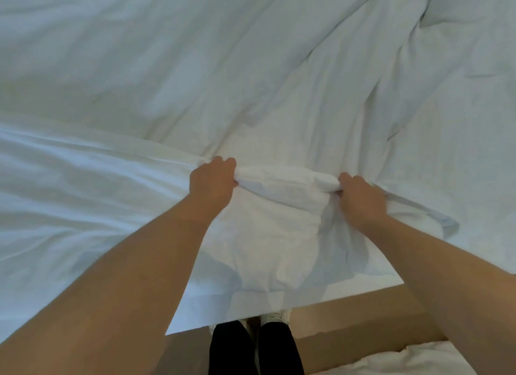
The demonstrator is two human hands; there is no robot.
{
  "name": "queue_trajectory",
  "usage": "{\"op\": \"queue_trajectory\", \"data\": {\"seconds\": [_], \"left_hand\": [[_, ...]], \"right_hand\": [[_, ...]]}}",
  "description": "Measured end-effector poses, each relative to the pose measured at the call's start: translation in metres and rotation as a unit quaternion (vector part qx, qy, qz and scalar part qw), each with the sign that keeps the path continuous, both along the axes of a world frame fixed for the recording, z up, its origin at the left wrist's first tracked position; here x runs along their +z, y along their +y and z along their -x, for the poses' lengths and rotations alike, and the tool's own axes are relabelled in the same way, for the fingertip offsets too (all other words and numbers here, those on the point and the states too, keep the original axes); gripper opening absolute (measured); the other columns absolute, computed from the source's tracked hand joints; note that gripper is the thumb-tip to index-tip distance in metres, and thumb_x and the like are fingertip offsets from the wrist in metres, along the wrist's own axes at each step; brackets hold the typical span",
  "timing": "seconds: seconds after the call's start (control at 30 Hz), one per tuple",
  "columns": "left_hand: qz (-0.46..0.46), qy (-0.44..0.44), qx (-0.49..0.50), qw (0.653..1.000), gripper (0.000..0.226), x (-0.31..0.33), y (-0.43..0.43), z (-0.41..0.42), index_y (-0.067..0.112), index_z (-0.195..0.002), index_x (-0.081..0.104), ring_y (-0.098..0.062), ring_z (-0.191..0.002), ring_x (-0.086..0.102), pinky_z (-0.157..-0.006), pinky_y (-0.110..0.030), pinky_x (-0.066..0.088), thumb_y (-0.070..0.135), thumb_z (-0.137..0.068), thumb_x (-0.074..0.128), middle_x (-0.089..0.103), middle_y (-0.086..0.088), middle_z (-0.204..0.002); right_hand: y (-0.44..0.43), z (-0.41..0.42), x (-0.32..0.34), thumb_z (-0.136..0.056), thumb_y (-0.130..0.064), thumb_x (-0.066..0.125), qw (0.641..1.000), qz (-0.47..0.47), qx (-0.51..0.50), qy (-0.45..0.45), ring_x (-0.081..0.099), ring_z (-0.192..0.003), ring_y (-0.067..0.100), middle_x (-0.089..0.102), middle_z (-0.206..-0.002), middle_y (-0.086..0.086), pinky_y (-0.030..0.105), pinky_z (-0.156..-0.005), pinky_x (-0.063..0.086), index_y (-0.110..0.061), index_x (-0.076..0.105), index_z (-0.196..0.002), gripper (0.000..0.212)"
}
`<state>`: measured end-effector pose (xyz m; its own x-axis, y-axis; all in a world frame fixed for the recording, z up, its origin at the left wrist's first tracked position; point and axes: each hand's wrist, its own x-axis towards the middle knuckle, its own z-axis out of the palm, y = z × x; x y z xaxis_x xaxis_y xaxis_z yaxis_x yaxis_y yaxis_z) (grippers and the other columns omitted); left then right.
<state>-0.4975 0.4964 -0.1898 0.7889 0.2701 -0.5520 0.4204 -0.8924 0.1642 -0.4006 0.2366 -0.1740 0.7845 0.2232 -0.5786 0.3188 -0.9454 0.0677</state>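
Note:
A white duvet (279, 212) lies bunched at the near edge of a bed covered in a white sheet (139, 53). My left hand (213, 180) grips a rolled fold of the duvet from the left, fingers curled over it. My right hand (361, 195) grips the same fold about a hand's width to the right. The fold stretches taut between both fists. A loose flap of the duvet hangs over the bed's edge toward my legs.
More crumpled white bedding (418, 17) piles at the far right. My legs in black trousers (254, 349) and white shoes stand on a tan floor (349, 324). Another white cloth (413, 360) lies at the bottom right.

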Motion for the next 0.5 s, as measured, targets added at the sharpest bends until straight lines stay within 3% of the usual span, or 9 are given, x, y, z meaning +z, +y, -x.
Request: {"op": "queue_trajectory", "data": {"seconds": [0.17,0.27,0.3,0.37,0.43,0.5], "left_hand": [[-0.026,-0.151,0.198,0.968,0.025,0.058,0.078,-0.048,0.010,-0.116,0.051,-0.042,-0.106,0.056,-0.080,-0.044,0.043,0.023,-0.095,0.055,0.052,-0.020,-0.118],[0.005,-0.187,0.278,0.942,0.048,0.080,0.109,-0.064,0.011,-0.142,0.035,-0.041,-0.121,0.049,-0.094,-0.044,0.040,0.020,-0.098,0.051,0.032,-0.018,-0.147],[0.021,-0.156,0.257,0.953,0.065,0.081,0.108,-0.062,0.012,-0.152,0.017,-0.040,-0.130,0.043,-0.100,-0.044,0.038,0.024,-0.098,0.052,0.013,-0.016,-0.158],[0.041,-0.085,0.176,0.980,0.089,0.070,0.090,-0.047,0.015,-0.154,-0.010,-0.039,-0.141,0.029,-0.106,-0.047,0.036,0.032,-0.096,0.055,-0.018,-0.013,-0.160],[0.052,-0.031,0.088,0.994,0.093,0.055,0.059,-0.025,0.017,-0.152,-0.017,-0.038,-0.145,0.017,-0.110,-0.050,0.032,0.035,-0.095,0.055,-0.024,-0.012,-0.159],[0.066,0.030,0.043,0.996,0.089,0.047,0.020,-0.004,0.018,-0.152,-0.017,-0.033,-0.148,0.005,-0.116,-0.049,0.023,0.034,-0.097,0.051,-0.024,-0.009,-0.159]], "right_hand": [[0.098,-0.092,0.055,-0.098,-0.016,0.045,0.976,-0.188,-0.008,-0.106,0.056,-0.100,0.042,0.050,-0.114,0.023,0.045,-0.078,0.042,-0.005,0.052,-0.113,0.020],[0.155,-0.119,0.070,-0.096,-0.009,0.044,0.958,-0.261,0.009,-0.114,0.053,-0.112,0.041,0.046,-0.128,0.019,0.044,-0.089,0.042,-0.008,0.051,-0.124,0.028],[0.164,-0.115,0.069,-0.095,-0.006,0.044,0.957,-0.276,0.011,-0.083,0.047,-0.123,0.041,0.038,-0.141,0.017,0.044,-0.096,0.040,-0.012,0.046,-0.134,0.039],[0.161,-0.088,0.058,-0.093,-0.004,0.047,0.964,-0.265,0.019,-0.004,0.025,-0.144,0.038,0.007,-0.162,0.008,0.043,-0.110,0.034,-0.025,0.025,-0.152,0.066],[0.131,-0.053,0.046,-0.093,-0.006,0.047,0.979,-0.201,0.024,0.037,0.012,-0.148,0.037,-0.010,-0.164,-0.001,0.044,-0.115,0.028,-0.033,0.009,-0.156,0.078],[0.081,-0.026,0.041,-0.093,-0.006,0.047,0.990,-0.132,0.037,0.041,0.006,-0.150,0.034,-0.010,-0.164,-0.002,0.044,-0.119,0.020,-0.034,0.007,-0.155,0.079]]}}
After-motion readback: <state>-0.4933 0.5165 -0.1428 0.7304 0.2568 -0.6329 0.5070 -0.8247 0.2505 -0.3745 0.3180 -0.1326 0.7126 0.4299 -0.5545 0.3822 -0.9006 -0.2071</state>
